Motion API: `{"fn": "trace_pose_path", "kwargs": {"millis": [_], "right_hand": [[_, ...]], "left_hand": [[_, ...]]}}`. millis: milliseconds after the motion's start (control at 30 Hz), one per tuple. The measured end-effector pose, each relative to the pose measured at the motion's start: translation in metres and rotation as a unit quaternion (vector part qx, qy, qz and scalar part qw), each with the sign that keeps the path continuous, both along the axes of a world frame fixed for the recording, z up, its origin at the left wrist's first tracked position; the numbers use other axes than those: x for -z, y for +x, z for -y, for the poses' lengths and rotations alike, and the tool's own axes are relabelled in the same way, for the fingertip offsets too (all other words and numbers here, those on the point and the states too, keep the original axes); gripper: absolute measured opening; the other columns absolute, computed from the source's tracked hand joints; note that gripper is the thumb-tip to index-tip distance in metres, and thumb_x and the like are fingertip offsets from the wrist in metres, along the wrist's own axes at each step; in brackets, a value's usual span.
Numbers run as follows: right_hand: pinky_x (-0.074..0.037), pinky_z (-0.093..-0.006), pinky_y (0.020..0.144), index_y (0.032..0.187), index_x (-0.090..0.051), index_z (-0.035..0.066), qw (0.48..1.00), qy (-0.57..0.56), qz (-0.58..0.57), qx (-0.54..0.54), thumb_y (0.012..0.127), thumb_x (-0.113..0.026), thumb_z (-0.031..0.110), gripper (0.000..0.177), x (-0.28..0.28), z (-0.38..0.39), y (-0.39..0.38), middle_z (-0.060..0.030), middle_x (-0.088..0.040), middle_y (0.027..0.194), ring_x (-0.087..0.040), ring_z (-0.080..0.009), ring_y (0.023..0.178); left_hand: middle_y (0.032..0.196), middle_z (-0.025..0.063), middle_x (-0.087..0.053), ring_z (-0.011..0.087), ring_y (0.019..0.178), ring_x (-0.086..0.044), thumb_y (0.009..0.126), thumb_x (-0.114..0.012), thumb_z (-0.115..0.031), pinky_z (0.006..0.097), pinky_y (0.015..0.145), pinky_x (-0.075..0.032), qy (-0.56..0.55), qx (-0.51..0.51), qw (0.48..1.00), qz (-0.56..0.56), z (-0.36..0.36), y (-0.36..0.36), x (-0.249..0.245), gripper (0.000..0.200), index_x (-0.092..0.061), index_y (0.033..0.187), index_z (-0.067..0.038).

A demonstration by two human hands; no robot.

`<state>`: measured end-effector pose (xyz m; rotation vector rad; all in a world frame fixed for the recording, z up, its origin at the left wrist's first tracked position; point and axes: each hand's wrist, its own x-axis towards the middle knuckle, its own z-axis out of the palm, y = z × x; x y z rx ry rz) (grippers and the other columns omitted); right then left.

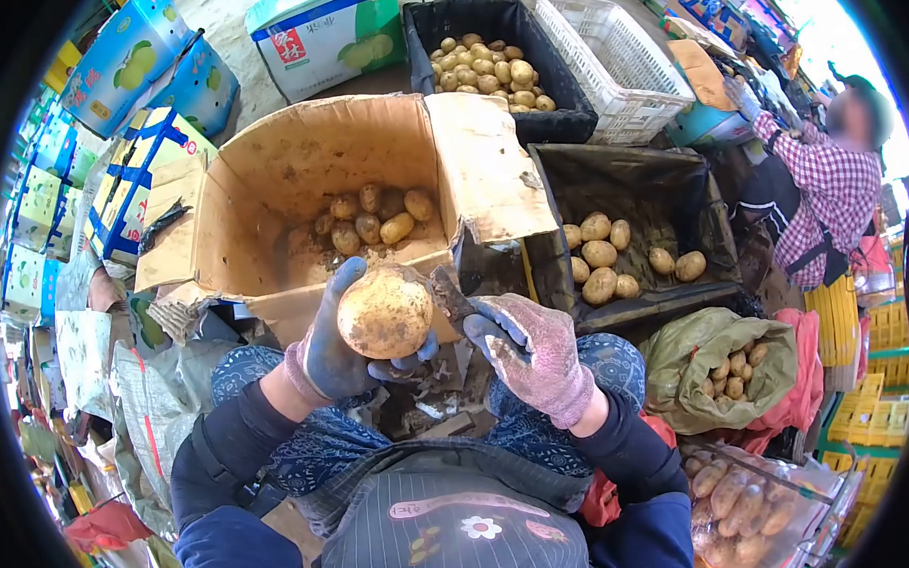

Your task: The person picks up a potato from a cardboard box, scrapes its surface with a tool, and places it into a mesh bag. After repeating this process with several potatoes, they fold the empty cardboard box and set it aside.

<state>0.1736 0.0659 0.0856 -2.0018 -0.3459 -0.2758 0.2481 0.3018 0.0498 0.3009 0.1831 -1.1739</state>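
A large, dirt-specked potato (385, 311) rests in my left hand (338, 333), whose gloved fingers wrap around its left side and underneath. My right hand (533, 353), in a pink and blue work glove, is closed around a dark, flat, blade-like tool (448, 295). The tool's tip points up and left, right beside the potato's right edge. Just beyond both hands stands an open cardboard box (319, 138) with several soil-covered potatoes (368, 228) at its bottom.
To the right, a black-lined crate (662, 192) holds several potatoes. Behind it are another potato-filled crate (420, 25) and a white plastic basket (616, 48). A green sack (668, 367) of potatoes sits by my right knee. A person (822, 191) in a checked shirt works at the far right.
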Motion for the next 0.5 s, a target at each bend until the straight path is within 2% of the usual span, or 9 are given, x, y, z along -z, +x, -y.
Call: {"fn": "trace_pose_path", "kwargs": {"millis": [100, 267, 367, 400, 500], "right_hand": [[-0.053, -0.0359, 0.065, 0.110, -0.063, -0.001, 0.998, -0.055, -0.015, -0.020, 0.077, -0.064, 0.003, 0.033, 0.000, -0.003, 0.001, -0.0151, -0.066, 0.087, -0.067, -0.0328, 0.075], [-0.053, -0.0386, 0.062, 0.107, -0.063, 0.005, 0.950, -0.289, 0.052, -0.105, 0.079, -0.067, 0.015, 0.030, -0.003, -0.012, -0.004, -0.0122, -0.064, 0.086, -0.065, -0.0315, 0.072], [-0.051, -0.0381, 0.059, 0.106, -0.062, 0.006, 0.992, -0.110, 0.055, -0.037, 0.078, -0.067, 0.016, 0.030, -0.001, -0.012, -0.003, -0.0102, -0.061, 0.082, -0.063, -0.0300, 0.070], [-0.050, -0.0373, 0.057, 0.107, -0.061, 0.008, 0.990, -0.137, 0.029, 0.011, 0.079, -0.066, 0.016, 0.029, 0.000, -0.012, -0.004, -0.0097, -0.058, 0.078, -0.062, -0.0287, 0.068], [-0.050, -0.0374, 0.058, 0.106, -0.062, 0.008, 0.972, -0.223, 0.032, -0.059, 0.079, -0.067, 0.015, 0.028, -0.004, -0.012, -0.001, -0.0097, -0.058, 0.077, -0.062, -0.0287, 0.068]], "left_hand": [[0.102, 0.0283, -0.062, 0.0285, 0.075, -0.060, 0.086, -0.045, -0.072, 0.0294, 0.051, -0.048, 0.020, -0.028, 0.999, -0.011, 0.003, -0.002, -0.003, 0.079, -0.052, 0.129, -0.007], [0.104, 0.0210, -0.065, 0.0266, 0.082, -0.064, 0.087, -0.046, -0.070, 0.0280, 0.054, -0.051, 0.097, -0.080, 0.992, 0.027, 0.005, -0.003, 0.002, 0.076, -0.052, 0.129, -0.007], [0.104, 0.0191, -0.065, 0.0256, 0.083, -0.065, 0.087, -0.046, -0.070, 0.0279, 0.056, -0.051, 0.091, -0.093, 0.991, 0.031, 0.007, -0.002, -0.001, 0.073, -0.054, 0.126, -0.009], [0.104, 0.0189, -0.065, 0.0253, 0.083, -0.065, 0.087, -0.046, -0.070, 0.0281, 0.056, -0.051, 0.101, -0.101, 0.989, 0.035, 0.008, -0.002, 0.000, 0.073, -0.055, 0.126, -0.009], [0.104, 0.0189, -0.065, 0.0252, 0.082, -0.066, 0.087, -0.047, -0.070, 0.0305, 0.058, -0.052, 0.159, -0.113, 0.979, 0.061, 0.011, -0.004, 0.003, 0.071, -0.054, 0.126, -0.011]]}}
